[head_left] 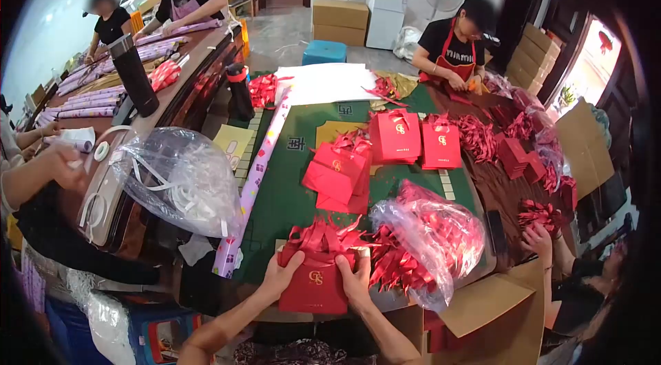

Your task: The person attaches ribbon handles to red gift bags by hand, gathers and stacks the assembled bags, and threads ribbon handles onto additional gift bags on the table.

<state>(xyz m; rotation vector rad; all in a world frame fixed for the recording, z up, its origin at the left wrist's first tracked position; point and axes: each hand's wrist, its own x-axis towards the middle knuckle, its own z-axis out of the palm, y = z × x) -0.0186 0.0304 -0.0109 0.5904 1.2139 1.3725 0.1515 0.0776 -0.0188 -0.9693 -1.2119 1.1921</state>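
Both hands grip a red paper bag (313,291) with gold lettering, upright at the near table edge. My left hand (281,274) is closed on its left side, thumb on the front. On the right side, my right hand (354,281) holds it the same way. Red ribbons (323,235) bunch above the bag's top. Just beyond lie piled red bags (337,176), with two more stacks (394,136) (441,143) behind to the right. A clear plastic bag of red ribbons (434,241) rests right of my right hand.
An open cardboard box (492,303) stands at the near right. Left are a patterned roll (255,186) and a clear bag of white strips (175,176). A person in a red apron (458,48) works across the table; other people work at the left, and a person's hand (539,241) shows at right.
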